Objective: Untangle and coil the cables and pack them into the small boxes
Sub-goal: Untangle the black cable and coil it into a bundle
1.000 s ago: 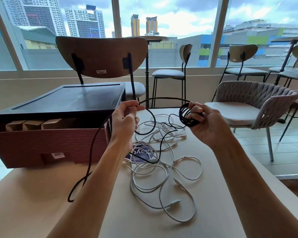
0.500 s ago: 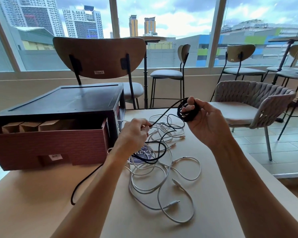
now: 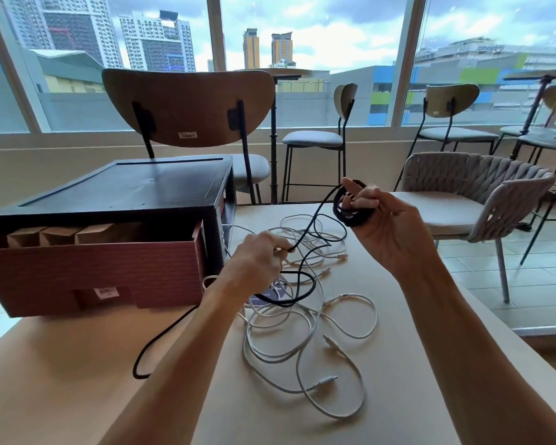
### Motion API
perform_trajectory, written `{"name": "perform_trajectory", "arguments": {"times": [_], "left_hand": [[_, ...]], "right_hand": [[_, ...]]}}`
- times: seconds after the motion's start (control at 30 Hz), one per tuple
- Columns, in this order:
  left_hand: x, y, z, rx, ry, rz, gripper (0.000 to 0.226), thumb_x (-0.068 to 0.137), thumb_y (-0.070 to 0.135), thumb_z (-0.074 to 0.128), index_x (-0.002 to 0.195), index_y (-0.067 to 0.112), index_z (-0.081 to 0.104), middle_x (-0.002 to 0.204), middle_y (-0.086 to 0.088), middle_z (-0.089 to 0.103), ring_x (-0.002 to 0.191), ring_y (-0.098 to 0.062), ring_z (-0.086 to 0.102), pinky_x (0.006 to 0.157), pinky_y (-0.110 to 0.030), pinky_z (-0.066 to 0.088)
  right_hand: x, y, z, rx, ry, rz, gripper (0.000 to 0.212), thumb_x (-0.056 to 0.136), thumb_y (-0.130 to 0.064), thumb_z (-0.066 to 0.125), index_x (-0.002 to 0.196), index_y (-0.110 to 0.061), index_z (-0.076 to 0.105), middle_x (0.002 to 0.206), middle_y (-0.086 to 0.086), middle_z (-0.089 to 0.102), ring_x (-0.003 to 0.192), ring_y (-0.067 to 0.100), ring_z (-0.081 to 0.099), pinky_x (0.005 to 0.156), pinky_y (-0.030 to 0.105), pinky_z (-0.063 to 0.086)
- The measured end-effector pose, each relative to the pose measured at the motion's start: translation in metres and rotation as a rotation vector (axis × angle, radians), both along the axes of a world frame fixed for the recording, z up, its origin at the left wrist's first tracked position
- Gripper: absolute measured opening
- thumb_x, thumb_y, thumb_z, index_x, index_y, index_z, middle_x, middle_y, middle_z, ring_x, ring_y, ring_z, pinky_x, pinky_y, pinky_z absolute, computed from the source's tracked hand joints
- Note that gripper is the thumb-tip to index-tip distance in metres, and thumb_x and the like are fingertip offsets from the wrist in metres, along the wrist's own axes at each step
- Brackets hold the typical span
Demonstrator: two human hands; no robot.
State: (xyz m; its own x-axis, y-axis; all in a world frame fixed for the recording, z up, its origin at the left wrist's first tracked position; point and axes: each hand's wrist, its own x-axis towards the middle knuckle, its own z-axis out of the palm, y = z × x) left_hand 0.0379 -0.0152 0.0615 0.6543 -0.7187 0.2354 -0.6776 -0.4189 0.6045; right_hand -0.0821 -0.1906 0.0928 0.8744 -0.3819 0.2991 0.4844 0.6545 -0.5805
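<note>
My right hand (image 3: 389,226) is raised above the table and holds a small coil of black cable (image 3: 350,213) wound round its fingers. From the coil the black cable (image 3: 315,216) runs down to my left hand (image 3: 257,261), which pinches it low over the table. Past the left hand it loops on the tabletop and trails left to a free end (image 3: 140,375). A tangle of white cables (image 3: 302,319) lies spread on the table under and in front of both hands. Small brown boxes (image 3: 61,236) stand in a row inside the red box (image 3: 87,271).
A black lid (image 3: 119,191) rests across the red box at the left. The beige table (image 3: 77,364) ends close on the right. A wooden-backed chair (image 3: 190,104) stands behind it, a woven grey chair (image 3: 475,200) to the right, stools by the window.
My left hand has dropped from chest height to just above the table, sliding along the black cable. My right hand has turned and lifted the coil slightly.
</note>
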Motion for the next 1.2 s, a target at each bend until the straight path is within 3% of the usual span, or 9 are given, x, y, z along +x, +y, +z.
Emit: {"name": "perform_trajectory", "arguments": {"times": [0.13,0.23,0.37,0.53,0.7,0.77,0.87,1.03,1.2], "left_hand": [[0.001,0.0,-0.004,0.035,-0.16,0.092,0.032,0.101,0.014,0.05,0.129,0.021,0.064,0.102,-0.009,0.072,0.083,-0.026,0.068,0.079,-0.04,0.057],[0.001,0.0,-0.007,0.102,-0.232,0.126,0.04,0.1,0.01,0.047,0.135,0.026,0.059,0.116,-0.01,0.07,0.095,-0.03,0.068,0.086,-0.046,0.055],[-0.001,-0.002,-0.008,0.171,-0.176,0.015,0.036,0.103,0.011,0.047,0.136,0.021,0.058,0.12,-0.009,0.067,0.093,-0.023,0.066,0.089,-0.042,0.055],[-0.008,-0.005,-0.006,0.164,-0.124,-0.142,0.038,0.102,0.007,0.05,0.139,0.016,0.056,0.126,-0.011,0.065,0.102,-0.019,0.065,0.077,-0.013,0.045],[-0.013,-0.005,0.0,0.134,-0.13,-0.227,0.037,0.103,0.017,0.051,0.139,0.021,0.056,0.122,-0.009,0.068,0.093,-0.013,0.066,0.066,-0.006,0.039],[-0.013,-0.004,0.001,0.128,-0.148,-0.21,0.038,0.103,0.014,0.05,0.14,0.021,0.055,0.121,-0.011,0.068,0.075,-0.005,0.059,0.059,-0.004,0.04],[-0.007,0.002,0.003,0.049,-0.165,-0.115,0.042,0.103,0.008,0.046,0.145,0.019,0.048,0.106,-0.015,0.07,0.065,-0.007,0.062,0.056,-0.014,0.05],[0.008,0.01,0.006,-0.08,-0.262,0.118,0.062,0.093,-0.007,0.041,0.147,0.025,0.043,0.068,-0.007,0.067,0.055,-0.022,0.063,0.059,-0.045,0.055],[0.001,0.009,0.004,-0.065,-0.333,0.162,0.069,0.089,-0.01,0.037,0.147,0.027,0.043,0.079,-0.008,0.07,0.06,-0.024,0.064,0.061,-0.04,0.053]], "right_hand": [[0.001,0.001,-0.001,-0.022,0.048,0.054,0.041,0.09,-0.006,0.043,0.126,0.013,0.049,0.06,-0.008,0.049,0.05,0.004,0.043,0.089,0.022,0.05],[0.001,0.003,0.0,-0.02,0.064,0.11,0.035,0.091,-0.008,0.043,0.118,0.011,0.054,0.056,-0.008,0.044,0.048,0.005,0.039,0.081,0.02,0.052],[0.003,0.001,-0.004,0.051,0.033,0.153,0.033,0.097,-0.009,0.04,0.121,0.01,0.052,0.06,-0.007,0.046,0.051,0.007,0.04,0.086,0.023,0.048],[0.002,-0.003,-0.005,0.148,-0.042,0.067,0.016,0.096,-0.004,0.042,0.099,-0.002,0.057,0.071,-0.003,0.063,0.057,0.007,0.046,0.1,0.024,0.045],[0.003,-0.005,-0.003,0.243,-0.107,-0.01,0.018,0.092,-0.009,0.051,0.093,0.002,0.065,0.073,-0.002,0.065,0.049,0.006,0.048,0.086,0.025,0.052],[0.002,-0.005,-0.002,0.153,-0.071,0.004,0.021,0.096,-0.012,0.048,0.108,0.003,0.054,0.08,0.0,0.069,0.049,0.005,0.045,0.086,0.024,0.051],[-0.002,-0.007,0.0,-0.06,0.102,0.008,0.031,0.098,-0.012,0.045,0.088,0.003,0.07,0.094,0.003,0.057,0.05,0.005,0.041,0.082,0.022,0.051],[-0.004,-0.006,-0.001,-0.188,0.267,0.061,0.04,0.097,-0.02,0.048,0.121,0.011,0.056,0.059,-0.007,0.041,0.049,0.006,0.034,0.071,0.023,0.054],[-0.001,0.001,-0.004,-0.313,0.319,0.076,0.037,0.094,-0.028,0.052,0.097,0.004,0.069,0.05,-0.008,0.03,0.044,0.006,0.03,0.069,0.022,0.054]]}}
